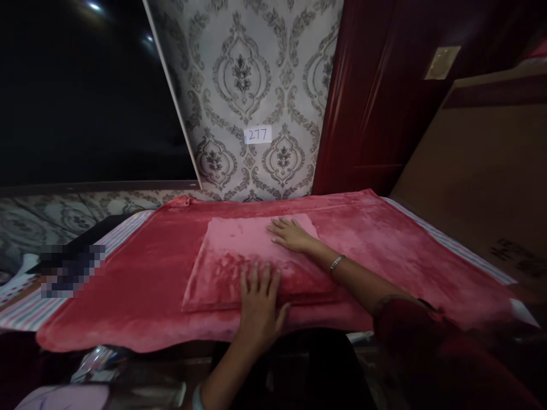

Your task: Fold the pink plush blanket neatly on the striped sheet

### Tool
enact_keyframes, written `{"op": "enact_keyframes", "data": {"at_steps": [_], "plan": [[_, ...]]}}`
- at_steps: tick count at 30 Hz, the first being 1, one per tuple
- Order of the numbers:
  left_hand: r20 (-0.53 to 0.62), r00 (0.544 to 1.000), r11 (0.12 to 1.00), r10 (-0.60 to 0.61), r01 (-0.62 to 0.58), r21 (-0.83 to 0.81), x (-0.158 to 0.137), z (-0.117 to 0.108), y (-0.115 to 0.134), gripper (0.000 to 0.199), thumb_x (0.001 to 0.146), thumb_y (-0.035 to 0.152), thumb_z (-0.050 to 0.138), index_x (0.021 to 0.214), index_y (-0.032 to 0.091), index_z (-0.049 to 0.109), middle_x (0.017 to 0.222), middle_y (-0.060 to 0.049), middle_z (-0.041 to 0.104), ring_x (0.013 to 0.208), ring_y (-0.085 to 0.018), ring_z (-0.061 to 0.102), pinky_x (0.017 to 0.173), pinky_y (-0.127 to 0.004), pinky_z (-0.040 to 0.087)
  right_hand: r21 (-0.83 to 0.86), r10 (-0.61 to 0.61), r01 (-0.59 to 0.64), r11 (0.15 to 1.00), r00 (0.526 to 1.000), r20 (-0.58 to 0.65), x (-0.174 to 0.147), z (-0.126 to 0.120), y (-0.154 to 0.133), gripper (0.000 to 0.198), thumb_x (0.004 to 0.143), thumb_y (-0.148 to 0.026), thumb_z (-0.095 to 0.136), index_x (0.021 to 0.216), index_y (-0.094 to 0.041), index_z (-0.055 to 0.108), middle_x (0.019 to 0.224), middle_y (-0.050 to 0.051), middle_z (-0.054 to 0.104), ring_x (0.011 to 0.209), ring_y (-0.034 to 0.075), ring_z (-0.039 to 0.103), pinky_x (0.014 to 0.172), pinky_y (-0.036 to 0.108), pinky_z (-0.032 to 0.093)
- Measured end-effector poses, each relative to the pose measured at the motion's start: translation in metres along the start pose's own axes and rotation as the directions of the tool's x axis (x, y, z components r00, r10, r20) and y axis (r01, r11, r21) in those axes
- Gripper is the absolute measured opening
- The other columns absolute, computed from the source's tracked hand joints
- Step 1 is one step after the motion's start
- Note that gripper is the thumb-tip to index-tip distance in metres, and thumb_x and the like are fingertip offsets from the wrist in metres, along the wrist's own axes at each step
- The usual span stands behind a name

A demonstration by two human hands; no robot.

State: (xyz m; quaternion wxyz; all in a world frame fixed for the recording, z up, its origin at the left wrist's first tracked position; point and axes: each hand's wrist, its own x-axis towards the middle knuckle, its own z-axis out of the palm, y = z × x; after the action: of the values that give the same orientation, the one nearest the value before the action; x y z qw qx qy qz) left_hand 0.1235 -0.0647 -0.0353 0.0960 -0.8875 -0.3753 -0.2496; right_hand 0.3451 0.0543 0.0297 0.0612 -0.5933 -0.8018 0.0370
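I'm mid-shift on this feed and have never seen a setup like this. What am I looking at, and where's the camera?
There's no machine here: these are a person's two bare hands. The single picture comes from a camera worn on their head, looking forward and down.

A large red-pink plush cloth is spread out, with a striped cloth showing past its edges. On top lies a smaller plush piece, roughly rectangular; it looks folded.

Neither hand grips anything. The left hand lies open at the smaller piece's near edge, and the right hand rests open towards its far side. Behind is a patterned wall with a label reading 277.
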Motion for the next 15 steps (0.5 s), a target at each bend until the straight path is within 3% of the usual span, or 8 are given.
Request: {"op": "enact_keyframes", "data": {"at_steps": [3,7,11,15], "plan": [[0.065,0.985,0.986,0.157,-0.154,-0.060,0.020,0.009,0.029,0.062,0.092,0.040,0.058,0.150,0.022,0.047,0.158,-0.013,0.044,0.146,-0.036,0.037,0.119,-0.064,0.025,-0.017,0.084,-0.084,0.996,0.996,0.001,-0.012,-0.001,0.025,0.058,0.104,-0.050,0.039,0.159,-0.031,0.033,0.167,0.008,0.020,0.154,0.032,0.014,0.121,0.060,0.017],[0.053,0.985,0.985,0.165,-0.162,-0.064,0.026,0.034,0.056,0.074,0.084,0.050,0.066,0.151,0.025,0.046,0.161,-0.015,0.038,0.147,-0.048,0.028,0.113,-0.074,0.024,-0.010,0.138,-0.137,0.990,0.990,0.007,-0.010,0.015,0.048,0.061,0.103,-0.056,0.038,0.160,-0.034,0.029,0.168,0.005,0.018,0.153,0.035,0.018,0.121,0.061,0.016],[0.034,0.984,0.984,0.176,-0.175,-0.038,0.014,0.050,0.058,0.081,0.083,0.053,0.066,0.154,0.026,0.042,0.165,-0.015,0.030,0.149,-0.051,0.020,0.114,-0.073,0.021,0.051,0.189,-0.187,0.981,0.981,-0.049,0.006,0.032,0.064,0.061,0.103,-0.060,0.032,0.160,-0.037,0.029,0.167,0.004,0.023,0.152,0.036,0.020,0.121,0.061,0.017],[0.036,0.983,0.983,0.182,-0.182,-0.012,0.010,0.050,0.054,0.079,0.085,0.056,0.063,0.155,0.028,0.040,0.167,-0.013,0.027,0.150,-0.050,0.017,0.114,-0.072,0.021,0.176,0.269,-0.257,0.950,0.962,-0.052,0.021,0.042,0.083,0.060,0.104,-0.059,0.026,0.158,-0.035,0.034,0.166,0.003,0.027,0.152,0.034,0.021,0.120,0.062,0.020]]}}
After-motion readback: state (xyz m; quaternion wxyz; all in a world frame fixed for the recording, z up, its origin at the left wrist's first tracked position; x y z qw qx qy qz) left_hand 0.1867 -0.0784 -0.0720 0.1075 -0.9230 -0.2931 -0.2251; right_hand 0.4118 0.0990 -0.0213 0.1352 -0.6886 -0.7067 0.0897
